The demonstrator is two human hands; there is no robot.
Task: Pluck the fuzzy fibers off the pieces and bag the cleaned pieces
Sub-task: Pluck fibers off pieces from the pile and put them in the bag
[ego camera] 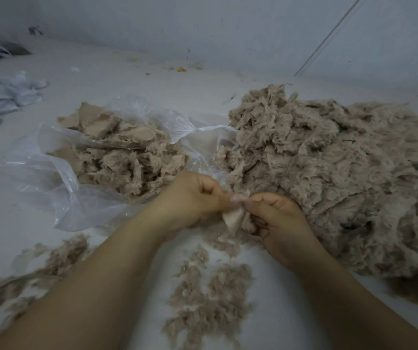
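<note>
Plucked fluff point(210, 299) lies nearest, just below the hands. Left hand point(190, 198) and right hand point(278, 223) both pinch one piece point(235, 218), right of the bag point(51, 173). Best hold the backing tight and pull small tufts.

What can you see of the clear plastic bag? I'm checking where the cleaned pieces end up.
The clear, thin plastic bag lies crumpled and wide open on the pale surface, left of the big beige pile of fuzzy pieces. A heap of beige cleaned pieces sits in its mouth. Its twisted handle stretches right toward the big pile. The left hand is just in front of its near edge; contact is unclear.
</note>
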